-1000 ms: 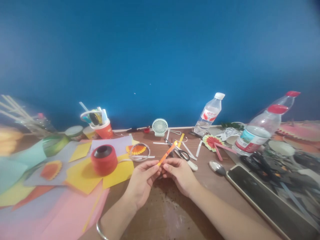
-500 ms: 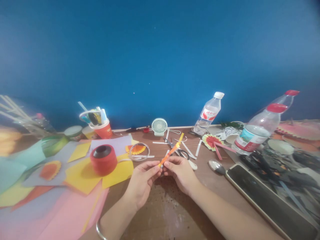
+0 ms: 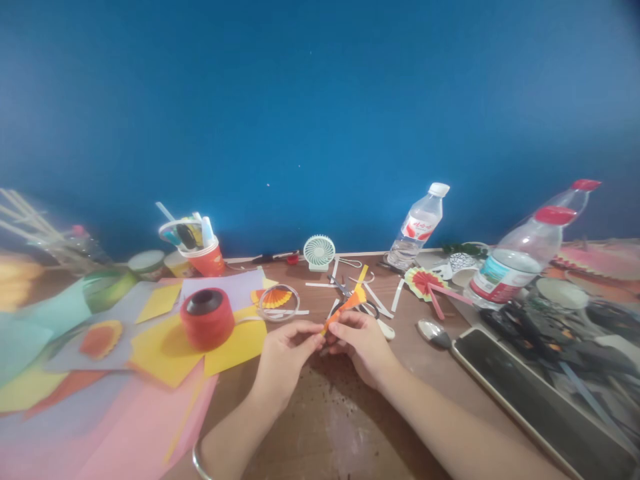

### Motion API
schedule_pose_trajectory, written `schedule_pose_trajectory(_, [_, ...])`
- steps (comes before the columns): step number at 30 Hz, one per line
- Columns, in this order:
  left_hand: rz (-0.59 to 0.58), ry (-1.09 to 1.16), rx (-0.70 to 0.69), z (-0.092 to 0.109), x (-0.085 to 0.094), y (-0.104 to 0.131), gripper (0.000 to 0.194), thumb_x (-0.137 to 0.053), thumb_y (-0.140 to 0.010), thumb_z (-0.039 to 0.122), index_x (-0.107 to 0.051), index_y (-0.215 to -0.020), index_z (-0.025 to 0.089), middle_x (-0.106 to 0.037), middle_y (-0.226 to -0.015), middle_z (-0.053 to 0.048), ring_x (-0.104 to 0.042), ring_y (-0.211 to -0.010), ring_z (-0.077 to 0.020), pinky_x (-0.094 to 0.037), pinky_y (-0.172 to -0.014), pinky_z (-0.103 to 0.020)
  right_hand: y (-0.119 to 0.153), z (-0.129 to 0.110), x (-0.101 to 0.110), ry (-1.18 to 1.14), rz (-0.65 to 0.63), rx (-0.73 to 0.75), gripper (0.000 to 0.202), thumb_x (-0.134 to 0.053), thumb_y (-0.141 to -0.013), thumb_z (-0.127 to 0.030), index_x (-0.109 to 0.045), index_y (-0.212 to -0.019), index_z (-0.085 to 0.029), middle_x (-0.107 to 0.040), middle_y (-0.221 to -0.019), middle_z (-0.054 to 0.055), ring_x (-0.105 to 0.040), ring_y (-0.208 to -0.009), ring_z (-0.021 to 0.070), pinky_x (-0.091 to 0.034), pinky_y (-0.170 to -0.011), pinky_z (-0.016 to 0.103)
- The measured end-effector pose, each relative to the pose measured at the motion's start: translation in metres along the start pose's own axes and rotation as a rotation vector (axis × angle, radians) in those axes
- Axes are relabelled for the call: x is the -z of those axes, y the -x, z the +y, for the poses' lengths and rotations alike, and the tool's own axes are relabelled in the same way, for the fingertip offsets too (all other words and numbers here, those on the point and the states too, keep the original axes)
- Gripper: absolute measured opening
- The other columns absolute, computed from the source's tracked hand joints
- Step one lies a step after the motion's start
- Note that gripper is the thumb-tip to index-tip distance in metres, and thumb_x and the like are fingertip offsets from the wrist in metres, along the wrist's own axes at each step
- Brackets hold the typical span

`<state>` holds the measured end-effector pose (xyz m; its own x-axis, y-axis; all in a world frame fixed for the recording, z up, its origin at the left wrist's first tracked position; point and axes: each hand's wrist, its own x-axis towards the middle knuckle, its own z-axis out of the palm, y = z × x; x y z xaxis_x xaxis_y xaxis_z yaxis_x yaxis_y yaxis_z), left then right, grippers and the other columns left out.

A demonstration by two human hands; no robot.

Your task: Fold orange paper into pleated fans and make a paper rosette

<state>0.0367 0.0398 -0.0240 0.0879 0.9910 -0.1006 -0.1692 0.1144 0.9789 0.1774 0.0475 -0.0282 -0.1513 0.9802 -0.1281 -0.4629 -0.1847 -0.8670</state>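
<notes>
The left hand (image 3: 286, 363) and the right hand (image 3: 364, 350), close together, both pinch one folded orange paper (image 3: 351, 303) above the surface (image 3: 345, 427), well in from its back edge. A small fan (image 3: 319, 253) stands along that edge; a phone (image 3: 540, 403) lies toward the near right corner.

We held our left hand (image 3: 285, 353) and right hand (image 3: 363, 347) close together just below the centre of the frame, each in a fingertip pinch. Our left forearm (image 3: 231, 430) slanted up from the lower left, our right forearm (image 3: 445, 413) from the lower right.
</notes>
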Motion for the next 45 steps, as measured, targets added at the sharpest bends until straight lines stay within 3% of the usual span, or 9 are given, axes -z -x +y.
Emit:
schedule_pose_trajectory(4, [-0.039,-0.184,-0.124,0.004,0.001,0.001,0.008,-0.064,-0.066,0.018,-0.068,-0.074,0.017,-0.065,-0.077,-0.003,-0.059,-0.072,-0.0155,-0.047,-0.066,-0.024,0.000,0.000,0.000,0.009,0.019,0.017,0.016,-0.070,-0.060,-0.024,-0.060,-0.060,-0.012,-0.058,-0.051,-0.001,-0.053,-0.045,0.0083,-0.045,-0.040,0.017])
schedule_pose_trajectory(9, [-0.151,-0.218,-0.120,0.017,0.004,0.004,0.013,-0.056,-0.072,0.020,-0.068,-0.073,0.016,-0.063,-0.071,-0.004,-0.056,-0.064,-0.0146,-0.044,-0.061,-0.023,0.001,-0.003,-0.002,0.063,-0.008,0.005,0.013,-0.064,-0.060,-0.020,-0.054,-0.055,-0.013,-0.052,-0.046,-0.003,-0.046,-0.039,0.0061,-0.036,-0.032,0.013])
schedule_pose_trajectory(13, [-0.047,-0.213,-0.111,0.022,0.005,0.001,0.011,-0.058,-0.071,0.025,-0.064,-0.067,0.016,-0.058,-0.056,0.000,-0.050,-0.051,-0.0106,-0.039,-0.050,-0.020,0.003,-0.003,-0.006,0.268,-0.019,-0.068,0.009,-0.060,-0.058,-0.017,-0.054,-0.052,-0.014,-0.047,-0.041,-0.006,-0.039,-0.033,0.0044,-0.034,-0.029,0.014])
schedule_pose_trajectory(20, [-0.068,-0.187,-0.027,0.016,0.002,-0.006,0.010,-0.064,-0.066,0.024,-0.064,-0.069,0.014,-0.057,-0.057,0.001,-0.047,-0.048,-0.0090,-0.039,-0.047,-0.019,0.009,0.001,-0.010,0.599,-0.056,-0.071,0.009,-0.052,-0.061,-0.016,-0.057,-0.055,-0.014,-0.053,-0.047,-0.004,-0.041,-0.032,0.0042,-0.034,-0.029,0.014])
schedule_pose_trajectory(29, [-0.087,-0.178,-0.026,0.015,0.006,-0.007,0.012,-0.063,-0.066,0.023,-0.064,-0.075,0.014,-0.058,-0.060,0.000,-0.049,-0.049,-0.0097,-0.039,-0.048,-0.020,0.010,-0.002,-0.011,0.614,-0.066,-0.053,0.010,-0.057,-0.064,-0.021,-0.058,-0.057,-0.015,-0.055,-0.049,-0.002,-0.044,-0.035,0.0063,-0.038,-0.034,0.017])
schedule_pose_trajectory(34, [-0.052,-0.175,-0.037,0.014,0.006,-0.007,0.008,-0.066,-0.064,0.021,-0.063,-0.063,0.014,-0.057,-0.056,0.002,-0.046,-0.047,-0.0079,-0.036,-0.047,-0.018,0.012,-0.002,-0.013,0.682,-0.079,-0.049,0.010,-0.056,-0.067,-0.021,-0.059,-0.060,-0.015,-0.057,-0.051,-0.001,-0.047,-0.037,0.0083,-0.037,-0.036,0.018])
schedule_pose_trajectory(36, [-0.037,-0.019,0.028,0.013,0.006,-0.007,0.010,-0.066,-0.065,0.022,-0.061,-0.063,0.014,-0.056,-0.055,0.002,-0.047,-0.048,-0.0075,-0.038,-0.048,-0.018,0.012,-0.003,-0.013,0.734,-0.051,0.021,0.011,-0.057,-0.069,-0.023,-0.060,-0.061,-0.016,-0.059,-0.054,-0.001,-0.049,-0.039,0.0093,-0.037,-0.038,0.020])
schedule_pose_trajectory(40, [0.007,0.301,0.161,0.015,0.006,-0.008,0.012,-0.069,-0.063,0.021,-0.062,-0.068,0.013,-0.060,-0.061,0.001,-0.053,-0.054,-0.0083,-0.042,-0.054,-0.018,0.015,-0.007,-0.012,0.934,-0.006,0.417,0.010,-0.060,-0.072,-0.024,-0.063,-0.063,-0.019,-0.060,-0.062,0.001,-0.055,-0.057,0.0136,-0.041,-0.053,0.023])
schedule_pose_trajectory(45, [0.031,0.392,0.218,0.015,0.007,-0.008,0.013,-0.070,-0.063,0.018,-0.063,-0.073,0.013,-0.060,-0.063,0.002,-0.053,-0.054,-0.0050,-0.041,-0.051,-0.014,0.019,-0.009,-0.007,0.974,-0.019,0.636,0.013,-0.055,-0.079,-0.028,-0.066,-0.077,-0.021,-0.063,-0.073,0.004,-0.057,-0.067,0.0156,-0.044,-0.062,0.026])
